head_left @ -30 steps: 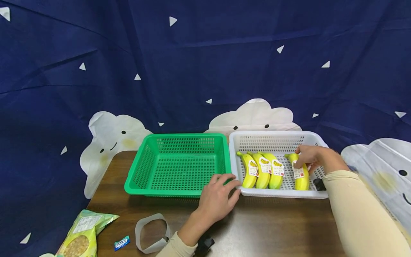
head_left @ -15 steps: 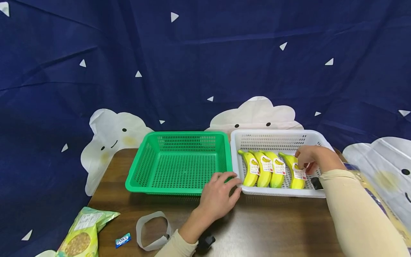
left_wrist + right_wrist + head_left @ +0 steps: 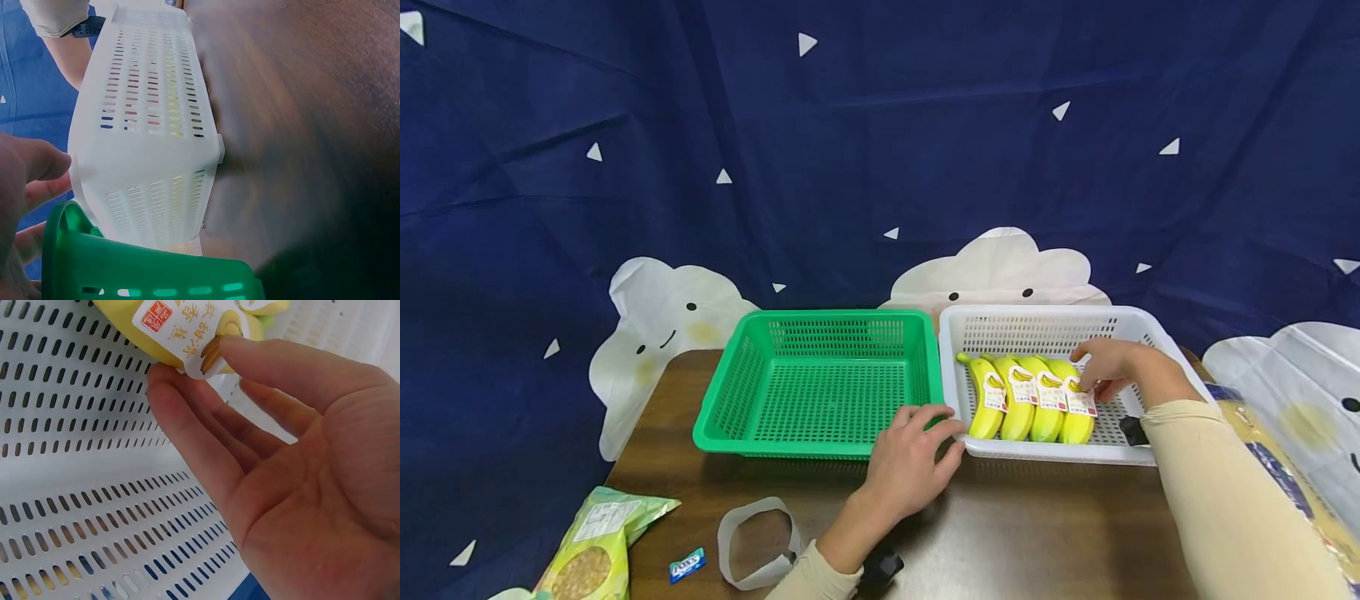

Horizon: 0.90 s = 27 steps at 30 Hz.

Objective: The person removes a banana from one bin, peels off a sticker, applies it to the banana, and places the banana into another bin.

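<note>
Our right hand (image 3: 1112,368) lies inside the white basket (image 3: 1045,321), fingers straight and loose, their tips against the rightmost banana (image 3: 1075,412). The right wrist view shows the fingertips (image 3: 187,400) touching the paper label (image 3: 181,328) and the yellow skin just above it; nothing is gripped. This banana lies flat on the basket floor, pressed side by side against three others (image 3: 1018,400), stems pointing away from us.

Our left hand (image 3: 913,458) rests on the surface (image 3: 1000,533) at the near corner where the green basket (image 3: 812,387) meets the white one, its fingers lightly curled over the green rim. We judge it to be touching the rim, not clamping it.

The banana looks light and fairly firm, but its skin would bruise under a hard squeeze, and the smooth peel and loose label offer little purchase. We judge the best hold to be around the thick middle, thumb on one side and fingers on the other, away from the label; since it lies tight against its neighbour, the free right flank is the easier way in.

A snack bag (image 3: 591,546), a small blue packet (image 3: 686,565) and a white band (image 3: 756,542) lie near the front left.
</note>
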### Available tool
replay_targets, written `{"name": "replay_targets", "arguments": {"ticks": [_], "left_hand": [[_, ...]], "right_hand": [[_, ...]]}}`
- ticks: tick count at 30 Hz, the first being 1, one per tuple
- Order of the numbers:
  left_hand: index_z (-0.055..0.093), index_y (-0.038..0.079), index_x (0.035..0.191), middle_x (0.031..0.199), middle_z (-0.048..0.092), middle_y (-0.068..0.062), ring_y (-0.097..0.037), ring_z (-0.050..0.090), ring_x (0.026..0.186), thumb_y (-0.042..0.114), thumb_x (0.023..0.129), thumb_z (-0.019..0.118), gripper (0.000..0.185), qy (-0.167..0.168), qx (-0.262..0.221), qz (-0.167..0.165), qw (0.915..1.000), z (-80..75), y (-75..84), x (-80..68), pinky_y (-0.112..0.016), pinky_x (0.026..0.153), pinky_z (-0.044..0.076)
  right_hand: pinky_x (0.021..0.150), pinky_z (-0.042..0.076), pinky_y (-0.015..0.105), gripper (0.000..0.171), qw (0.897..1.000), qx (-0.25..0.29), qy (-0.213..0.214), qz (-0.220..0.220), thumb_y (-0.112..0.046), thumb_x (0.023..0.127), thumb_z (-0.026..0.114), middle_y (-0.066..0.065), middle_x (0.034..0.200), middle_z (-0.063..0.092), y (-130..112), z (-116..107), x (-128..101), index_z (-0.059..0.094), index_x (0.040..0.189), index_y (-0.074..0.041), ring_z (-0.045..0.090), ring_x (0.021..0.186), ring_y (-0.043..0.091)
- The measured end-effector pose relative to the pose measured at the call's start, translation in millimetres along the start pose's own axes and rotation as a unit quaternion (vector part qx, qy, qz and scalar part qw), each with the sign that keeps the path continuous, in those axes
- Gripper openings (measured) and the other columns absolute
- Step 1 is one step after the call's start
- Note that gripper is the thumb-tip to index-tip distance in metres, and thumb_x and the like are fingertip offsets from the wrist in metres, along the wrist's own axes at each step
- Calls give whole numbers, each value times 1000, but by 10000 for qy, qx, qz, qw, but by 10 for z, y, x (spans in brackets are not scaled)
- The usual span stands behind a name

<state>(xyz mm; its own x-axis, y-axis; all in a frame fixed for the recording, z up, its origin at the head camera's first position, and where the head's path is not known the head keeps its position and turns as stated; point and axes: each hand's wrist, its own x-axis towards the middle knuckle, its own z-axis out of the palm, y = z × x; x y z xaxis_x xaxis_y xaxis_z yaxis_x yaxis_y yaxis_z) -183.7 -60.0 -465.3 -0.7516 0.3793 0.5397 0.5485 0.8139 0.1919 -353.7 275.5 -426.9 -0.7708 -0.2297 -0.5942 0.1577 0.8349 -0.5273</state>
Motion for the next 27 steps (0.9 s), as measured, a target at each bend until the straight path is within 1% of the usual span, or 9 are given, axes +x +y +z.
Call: {"name": "replay_targets", "arguments": {"ticks": [4,6,9,14,16,18,21,23,27], "left_hand": [[72,30,107,119,60,8,-19,54,101,38,93,60,20,-1,4,12,10000,-25,-10,33,-34,64,53],[72,29,108,120,59,8,-19,54,102,38,93,60,21,-18,32,10,10000,-35,-16,45,-34,64,53],[71,29,109,120,59,7,-20,54,103,39,92,60,22,-9,177,104,9998,-36,-27,57,-34,64,53],[69,28,110,120,58,6,-21,55,102,38,90,62,24,156,511,352,9980,-10,-35,43,-34,64,53],[68,27,111,120,58,5,-21,55,101,39,90,63,24,171,567,423,9973,7,-23,20,-34,65,54],[68,27,112,120,58,4,-22,56,100,39,90,63,26,134,624,490,9968,19,-5,-4,-34,68,54],[67,26,113,121,58,3,-21,56,101,40,90,62,28,34,718,538,9960,20,19,-31,-33,72,54],[67,26,114,122,57,3,-21,56,103,40,90,62,29,-39,790,525,9955,5,26,-34,-34,74,54],[65,27,119,127,55,1,-20,54,109,41,91,60,31,-279,882,512,9944,-58,17,-32,-34,80,52]], "right_hand": [[73,55,39,71,9999,-127,4,-8,7,77,63,22,100,53,-35,-37,-1,30,139,13,58,81,27],[73,55,39,72,9999,-127,-22,-38,9,75,63,22,98,53,-42,-55,5,30,139,13,57,81,27],[74,54,39,74,9999,-102,-25,-90,8,75,62,22,99,54,-57,-81,4,28,140,14,57,82,27],[75,54,40,74,9997,-183,13,-138,0,80,63,20,96,56,-68,-116,-22,23,141,15,58,84,28],[74,53,39,73,9996,-253,4,-159,-4,83,62,19,94,56,-61,-127,-53,23,141,16,57,83,27],[73,52,39,72,9991,-361,10,-212,-7,86,62,20,97,55,-57,-137,-95,22,140,17,57,83,28],[71,52,40,70,9963,-690,203,-465,-14,89,63,25,104,54,-65,-153,-162,24,138,18,58,85,31],[69,52,40,70,9922,-926,416,-723,-20,90,62,28,110,53,-94,-155,-212,26,137,18,59,89,33],[68,52,41,66,9764,-1430,902,-1341,-22,92,62,30,112,57,-161,-133,-344,32,136,17,60,92,33]]}}
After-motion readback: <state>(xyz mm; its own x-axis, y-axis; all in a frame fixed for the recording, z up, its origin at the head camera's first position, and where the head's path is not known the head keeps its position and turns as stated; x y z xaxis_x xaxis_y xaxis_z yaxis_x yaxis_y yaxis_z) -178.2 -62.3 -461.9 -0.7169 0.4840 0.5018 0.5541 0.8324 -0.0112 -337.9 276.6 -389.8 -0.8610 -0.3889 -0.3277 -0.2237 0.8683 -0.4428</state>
